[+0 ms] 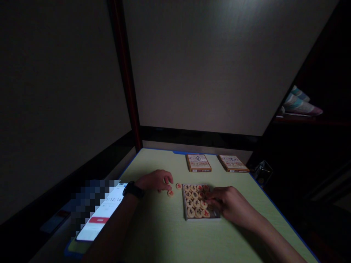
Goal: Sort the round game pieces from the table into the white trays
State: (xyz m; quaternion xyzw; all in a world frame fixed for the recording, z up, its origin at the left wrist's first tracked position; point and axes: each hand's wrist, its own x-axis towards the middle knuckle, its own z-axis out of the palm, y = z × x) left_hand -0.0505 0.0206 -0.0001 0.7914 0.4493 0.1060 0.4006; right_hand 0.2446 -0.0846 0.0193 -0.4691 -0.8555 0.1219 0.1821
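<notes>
My left hand [159,181], with a dark watch on its wrist, hovers over the table with thumb and forefinger apart. Just below its fingertips lies a red-marked Chinese chess piece [170,193], and another loose red piece [179,186] is a little to the right. A shallow open box [186,215] holds rows of round wooden pieces, black-marked on the left and red-marked toward the right. Over the box's right side, my right hand [223,202] has its fingers closed at a Chinese chess piece, partly hidden by the fingers and shadow.
Two flat printed boxes lie at the back of the green table [161,230]: a left box [199,163] and a right box [233,163]. A lit phone screen [102,210] is beside my left forearm. Walls stand behind and to the left.
</notes>
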